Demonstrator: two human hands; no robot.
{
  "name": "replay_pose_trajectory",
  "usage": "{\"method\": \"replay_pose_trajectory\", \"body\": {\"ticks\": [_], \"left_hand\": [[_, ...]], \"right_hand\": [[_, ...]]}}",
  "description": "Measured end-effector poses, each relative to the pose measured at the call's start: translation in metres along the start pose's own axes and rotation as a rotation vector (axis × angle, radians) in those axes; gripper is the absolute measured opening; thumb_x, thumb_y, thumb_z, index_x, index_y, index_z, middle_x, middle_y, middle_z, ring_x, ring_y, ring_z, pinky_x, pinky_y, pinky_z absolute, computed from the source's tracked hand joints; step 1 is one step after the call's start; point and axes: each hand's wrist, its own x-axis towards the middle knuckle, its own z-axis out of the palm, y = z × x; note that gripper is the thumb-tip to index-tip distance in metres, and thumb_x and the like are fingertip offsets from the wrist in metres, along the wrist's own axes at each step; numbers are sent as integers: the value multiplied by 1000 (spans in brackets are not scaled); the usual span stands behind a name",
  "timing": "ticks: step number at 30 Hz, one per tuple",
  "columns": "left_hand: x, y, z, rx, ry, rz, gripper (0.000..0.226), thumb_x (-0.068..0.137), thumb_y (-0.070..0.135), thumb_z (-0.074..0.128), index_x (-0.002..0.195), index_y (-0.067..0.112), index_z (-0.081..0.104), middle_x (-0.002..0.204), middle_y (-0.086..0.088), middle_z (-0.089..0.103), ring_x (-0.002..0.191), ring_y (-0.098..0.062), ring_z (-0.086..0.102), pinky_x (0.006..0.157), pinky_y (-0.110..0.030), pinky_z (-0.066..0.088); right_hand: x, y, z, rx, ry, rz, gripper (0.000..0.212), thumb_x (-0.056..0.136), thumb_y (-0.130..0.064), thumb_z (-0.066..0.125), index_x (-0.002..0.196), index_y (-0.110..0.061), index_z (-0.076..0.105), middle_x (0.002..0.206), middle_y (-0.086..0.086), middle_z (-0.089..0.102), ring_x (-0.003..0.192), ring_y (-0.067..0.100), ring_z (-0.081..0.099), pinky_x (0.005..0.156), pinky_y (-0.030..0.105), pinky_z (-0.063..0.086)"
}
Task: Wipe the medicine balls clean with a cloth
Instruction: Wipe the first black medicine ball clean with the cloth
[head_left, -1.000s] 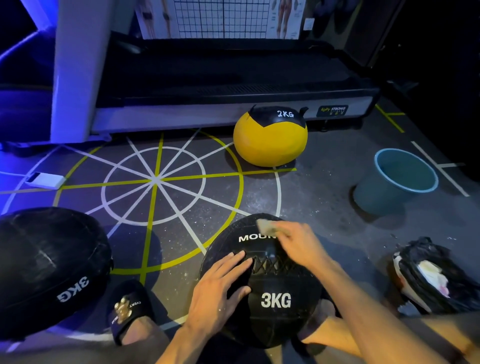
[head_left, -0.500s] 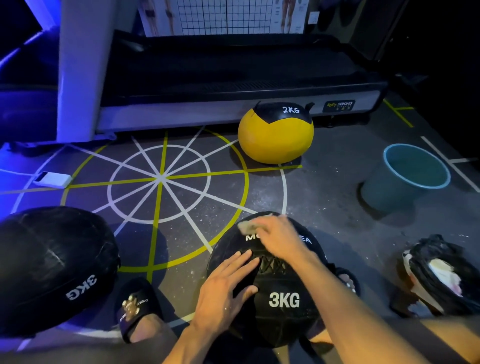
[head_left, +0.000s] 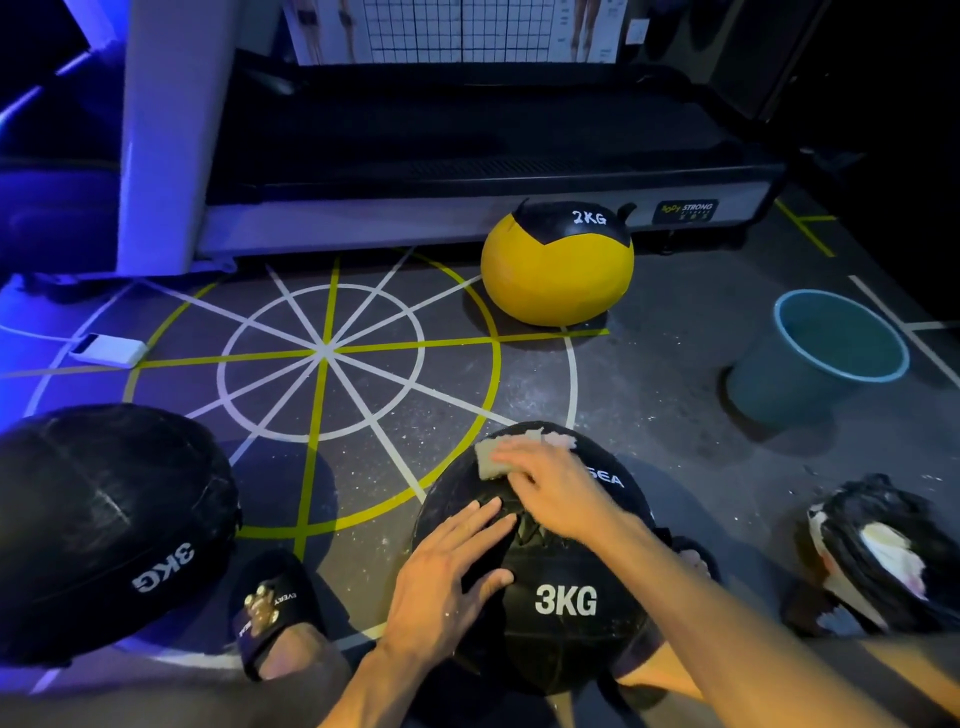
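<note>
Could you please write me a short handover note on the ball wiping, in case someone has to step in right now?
Right hand: presses the cloth flat on top of the black 3KG ball between the feet.
Left hand: open, flat on that ball's left side, steadying it.
Other balls: second black 3KG ball at left, yellow 2KG ball by the treadmill; neither is being touched.
Blue bucket stands at right.
Done: the wipe is on this ball's top.
Left: its remaining sides; whether the other two are clean cannot be told.
</note>
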Motion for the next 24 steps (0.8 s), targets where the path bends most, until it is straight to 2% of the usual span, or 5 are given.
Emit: {"method": "replay_pose_trajectory", "body": {"ticks": [7, 11, 15, 19, 24], "left_hand": [[1, -3, -10, -35, -10, -34, 55, 97, 59, 59, 149, 54, 42, 158, 34, 33, 149, 4, 28, 120, -14, 21], [1, -12, -16, -59, -18, -60, 57, 96, 46, 68, 148, 51, 45, 158, 32, 35, 149, 4, 28, 120, -13, 21], [-3, -26, -28, -68, -53, -92, 58, 95, 43, 71, 148, 48, 47, 158, 32, 35, 149, 3, 30, 121, -22, 27], [-9, -28, -34, -60, -66, -117, 57, 95, 42, 70, 146, 48, 48, 158, 32, 35, 150, 3, 28, 119, -28, 28], [-8, -28, -38, -51, -63, -139, 55, 96, 44, 67, 147, 45, 47, 158, 33, 33, 149, 4, 28, 118, -17, 25]], "right_hand": [[-37, 51, -18, 138, 245, 391, 39, 107, -14, 47, 142, -26, 59, 97, -4, 71, 72, 0, 64, 60, 8, 46], [-45, 14, 25, 119, 338, 163, 41, 104, -13, 49, 144, -19, 57, 151, -2, 52, 140, 1, 39, 122, 15, 17], [-53, 2, 38, -18, 204, -154, 47, 103, -25, 39, 147, -24, 53, 154, -9, 45, 145, 0, 30, 125, 23, 10], [-41, 45, 12, 207, 315, 321, 37, 106, -17, 48, 142, -22, 59, 133, -2, 66, 103, 3, 61, 96, 28, 53], [-36, 31, 8, 206, 343, 423, 38, 105, -13, 49, 140, -19, 62, 128, 5, 69, 97, 13, 67, 83, 8, 51]]}}
